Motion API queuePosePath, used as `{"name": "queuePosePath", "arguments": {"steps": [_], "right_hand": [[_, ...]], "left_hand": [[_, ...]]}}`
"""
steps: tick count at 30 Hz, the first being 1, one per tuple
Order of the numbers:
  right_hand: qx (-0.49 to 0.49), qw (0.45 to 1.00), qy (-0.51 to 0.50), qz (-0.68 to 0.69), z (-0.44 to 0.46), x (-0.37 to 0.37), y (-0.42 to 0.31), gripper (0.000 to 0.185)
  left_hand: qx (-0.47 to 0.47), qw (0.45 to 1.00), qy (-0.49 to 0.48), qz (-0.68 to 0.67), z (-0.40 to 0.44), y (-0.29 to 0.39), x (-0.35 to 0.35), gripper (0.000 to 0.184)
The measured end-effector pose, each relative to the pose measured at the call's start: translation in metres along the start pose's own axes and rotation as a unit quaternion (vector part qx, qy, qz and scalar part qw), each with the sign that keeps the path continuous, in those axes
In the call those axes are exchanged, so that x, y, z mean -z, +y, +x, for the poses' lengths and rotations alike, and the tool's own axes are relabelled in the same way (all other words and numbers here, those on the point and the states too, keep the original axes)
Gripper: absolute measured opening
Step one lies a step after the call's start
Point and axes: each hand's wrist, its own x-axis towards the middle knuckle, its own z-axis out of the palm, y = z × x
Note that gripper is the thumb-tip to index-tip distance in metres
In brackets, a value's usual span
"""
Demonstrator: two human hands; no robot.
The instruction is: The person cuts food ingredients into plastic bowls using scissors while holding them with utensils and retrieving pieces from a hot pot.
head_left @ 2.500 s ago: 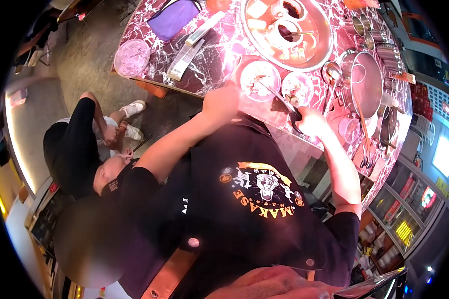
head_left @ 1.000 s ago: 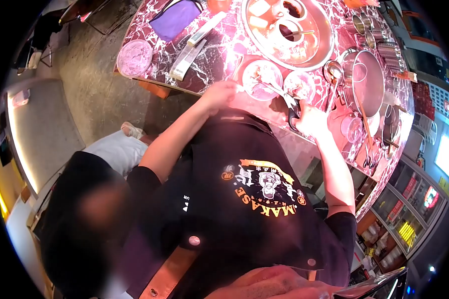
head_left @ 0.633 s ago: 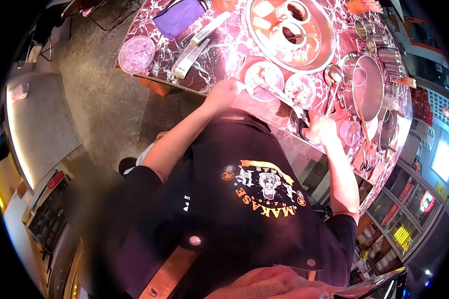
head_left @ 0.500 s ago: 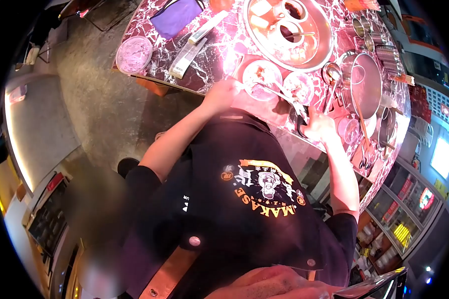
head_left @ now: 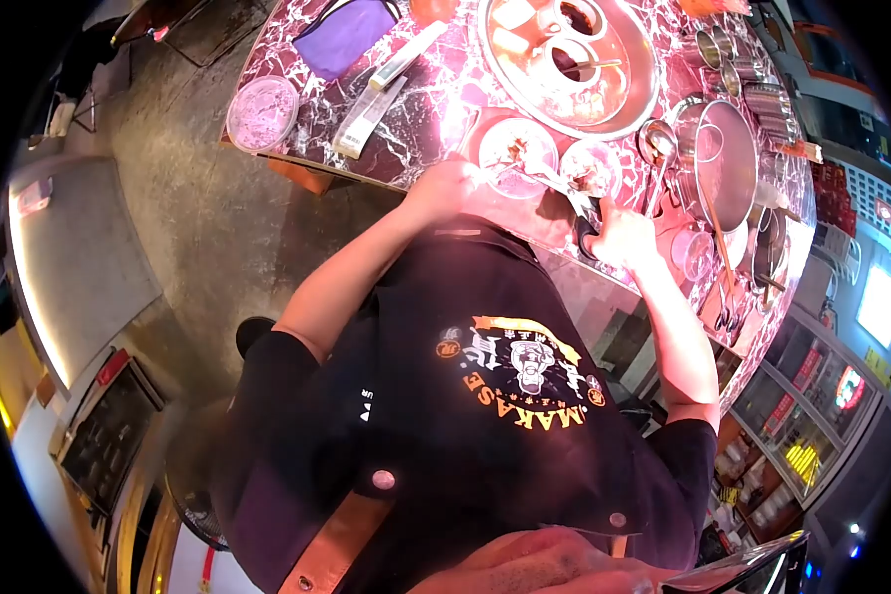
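My right hand grips scissors, its fingers wrapped round the black handle. The silver blades point left and away from me, over the near edges of two clear bowls. The left bowl has bits of food in it. Brownish and pale pieces lie in the right bowl. My left hand is closed beside the left bowl's near left side. Glare washes out its fingertips, so what they hold is hidden.
Beyond the bowls stands a large metal basin with cups of dark liquid. To the right are a deep pot, ladles and a clear cup. A purple pouch and round plastic container lie at the left.
My right hand and the scissors have shifted slightly left and toward me, and the blades have swung a little. My left hand stays almost in place.
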Motion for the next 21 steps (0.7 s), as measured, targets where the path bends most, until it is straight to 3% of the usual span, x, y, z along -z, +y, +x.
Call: {"name": "queuePosePath", "arguments": {"steps": [6,12,16,17,21], "right_hand": [[0.013,0.999,-0.038,-0.038,0.003,-0.010,0.014,0.037],[0.040,0.998,0.006,-0.047,-0.002,-0.020,0.041,0.027],[-0.056,0.990,-0.096,-0.090,-0.020,0.022,0.026,0.040],[-0.058,0.990,-0.108,-0.075,-0.021,0.029,0.023,0.050],[-0.040,0.991,-0.114,-0.056,-0.002,0.014,0.012,0.055]], "left_hand": [[-0.009,1.000,0.014,0.026,0.001,0.006,0.001,0.022],[-0.009,0.999,0.043,0.022,-0.002,0.003,-0.003,0.023],[0.000,0.999,0.044,0.013,-0.006,0.005,-0.001,0.023],[-0.005,0.999,0.047,0.011,-0.006,0.003,-0.002,0.023],[-0.022,0.999,0.032,0.028,-0.004,0.007,-0.004,0.024]]}}
